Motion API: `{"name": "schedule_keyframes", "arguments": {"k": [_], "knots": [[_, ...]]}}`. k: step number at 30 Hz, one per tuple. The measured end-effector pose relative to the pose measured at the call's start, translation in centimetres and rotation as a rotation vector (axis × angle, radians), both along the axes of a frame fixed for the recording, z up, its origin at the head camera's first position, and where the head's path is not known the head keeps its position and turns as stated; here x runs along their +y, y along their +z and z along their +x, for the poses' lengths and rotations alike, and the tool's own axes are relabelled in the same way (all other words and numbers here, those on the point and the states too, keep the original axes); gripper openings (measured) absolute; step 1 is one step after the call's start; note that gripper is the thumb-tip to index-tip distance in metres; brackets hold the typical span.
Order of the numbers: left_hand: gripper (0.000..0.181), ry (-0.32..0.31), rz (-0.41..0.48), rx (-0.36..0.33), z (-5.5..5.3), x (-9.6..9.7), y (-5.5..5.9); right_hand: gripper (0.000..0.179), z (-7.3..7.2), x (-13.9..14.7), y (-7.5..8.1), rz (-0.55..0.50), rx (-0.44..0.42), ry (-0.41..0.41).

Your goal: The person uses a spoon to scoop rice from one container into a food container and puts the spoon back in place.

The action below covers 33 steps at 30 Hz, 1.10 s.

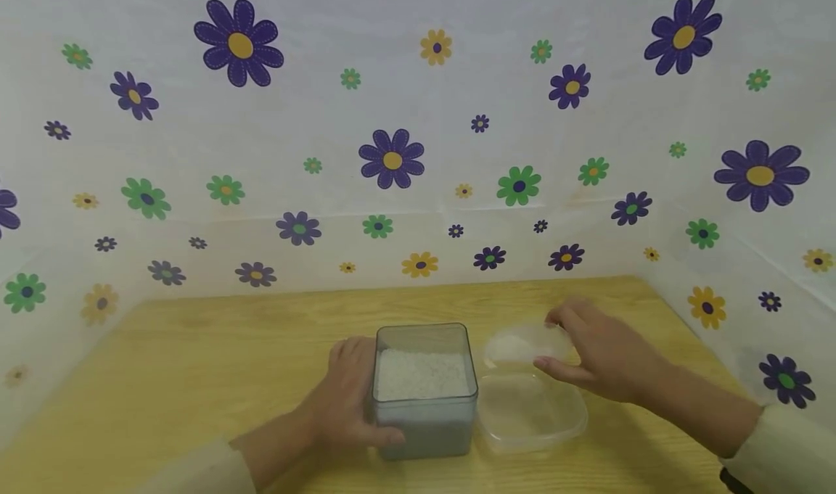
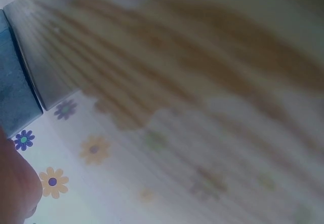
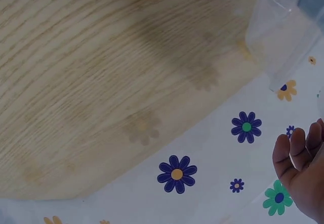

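Note:
A square grey see-through canister (image 1: 424,429) stands upright, partly filled with white, rice-like grains (image 1: 421,374). My left hand (image 1: 346,400) grips its left side, with the thumb across the front and the fingers partly hidden behind. In the left wrist view the canister (image 2: 17,82) appears bluish at the left edge. Beside it on the right sits a clear plastic tub (image 1: 532,410). Above the tub's far side, my right hand (image 1: 604,352) pinches a blurred, whitish translucent piece (image 1: 516,347) between thumb and fingers. Its exact kind cannot be made out.
The wooden table (image 1: 215,378) carries both containers close together. White cloth with printed flowers (image 1: 392,66) rises behind the table and along both sides. The right wrist view shows wood grain (image 3: 101,82) and the tub's side (image 3: 273,41).

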<state>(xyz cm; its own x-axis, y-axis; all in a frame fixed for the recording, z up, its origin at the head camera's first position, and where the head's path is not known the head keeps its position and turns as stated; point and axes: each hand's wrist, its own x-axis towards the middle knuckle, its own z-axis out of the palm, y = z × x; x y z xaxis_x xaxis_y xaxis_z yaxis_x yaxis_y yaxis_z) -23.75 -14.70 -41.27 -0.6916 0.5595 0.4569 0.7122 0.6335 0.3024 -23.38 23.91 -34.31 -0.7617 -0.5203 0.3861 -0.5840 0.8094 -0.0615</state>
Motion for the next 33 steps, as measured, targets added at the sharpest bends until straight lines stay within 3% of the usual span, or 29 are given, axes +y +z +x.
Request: {"name": "schedule_keyframes", "arguments": {"k": [6,15,18,26,29,33], "knots": [[0.110,-0.005,0.003,-0.011,-0.2,-0.2,0.0,0.054,-0.3,0.0,-1.1,0.074,-0.019,0.024],[0.112,-0.011,-0.002,-0.008,-0.3,-0.3,-0.1,0.061,-0.7,-0.8,-0.8,0.219,0.037,0.042],[0.112,-0.005,-0.007,-0.025,-0.3,-0.3,0.0,0.060,-0.6,-1.0,-0.5,0.257,0.120,0.088],[0.112,0.006,-0.021,-0.032,-0.2,-0.1,0.2,0.064,-0.5,-1.5,0.5,0.438,0.457,0.292],[0.113,0.011,-0.014,-0.035,-0.2,-0.1,0.3,0.066,-0.4,-1.9,0.8,0.443,0.497,0.324],[0.112,0.014,-0.007,-0.028,-0.1,-0.2,0.2,0.065,-0.3,-2.6,0.5,0.335,0.491,0.340]]}}
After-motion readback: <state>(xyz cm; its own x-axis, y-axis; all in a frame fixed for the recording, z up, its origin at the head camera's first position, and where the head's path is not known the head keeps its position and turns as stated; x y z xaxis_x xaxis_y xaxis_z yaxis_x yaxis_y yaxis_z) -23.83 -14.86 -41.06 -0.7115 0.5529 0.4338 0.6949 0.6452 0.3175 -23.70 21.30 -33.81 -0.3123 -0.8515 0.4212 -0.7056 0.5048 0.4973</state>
